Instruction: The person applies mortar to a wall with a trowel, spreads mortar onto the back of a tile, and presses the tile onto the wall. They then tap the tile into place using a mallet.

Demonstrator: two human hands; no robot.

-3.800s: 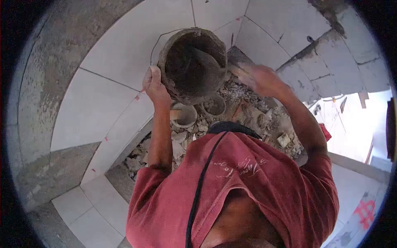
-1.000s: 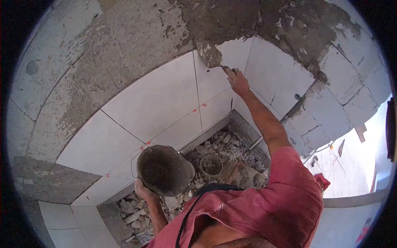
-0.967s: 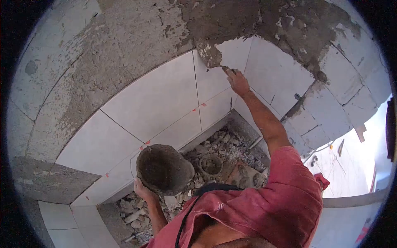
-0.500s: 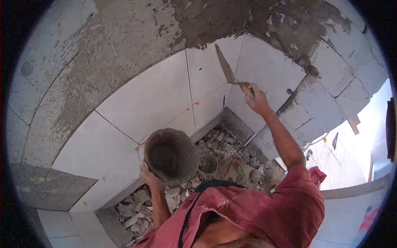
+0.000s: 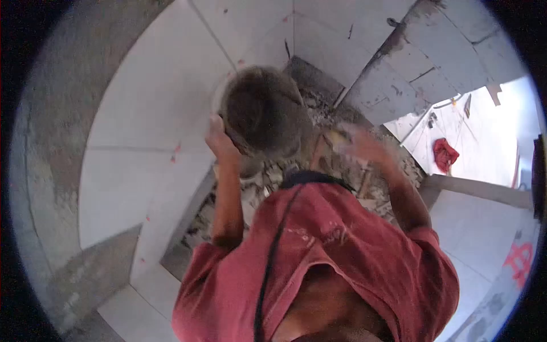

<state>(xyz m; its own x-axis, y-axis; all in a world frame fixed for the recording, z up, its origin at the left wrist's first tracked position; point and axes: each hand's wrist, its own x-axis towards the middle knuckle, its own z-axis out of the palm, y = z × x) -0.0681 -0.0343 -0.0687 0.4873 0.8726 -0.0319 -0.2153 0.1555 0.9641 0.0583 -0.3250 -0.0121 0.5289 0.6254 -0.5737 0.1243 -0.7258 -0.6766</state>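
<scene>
A mortar-caked bucket (image 5: 293, 128) is tilted so that its dark inside faces me. My left hand (image 5: 221, 139) grips its left side, with the fingers partly hidden behind it. To the right of the bucket, my right hand (image 5: 364, 147) is smeared by motion. It is closed around the yellowish handle of a trowel (image 5: 338, 137); the blade is too blurred to make out clearly against the rubble. Beneath the bucket shows part of a smaller container (image 5: 250, 169).
Large white tiles (image 5: 142, 97) line the wall at left, beside rough grey mortar (image 5: 54, 142). Broken rubble (image 5: 273, 176) covers the floor. A red cloth (image 5: 445, 155) lies at right, beyond a grey ledge (image 5: 484, 191).
My right hand has come down from the wall with the trowel, towards the bucket. The view has turned downward and left. My left hand still holds the bucket.
</scene>
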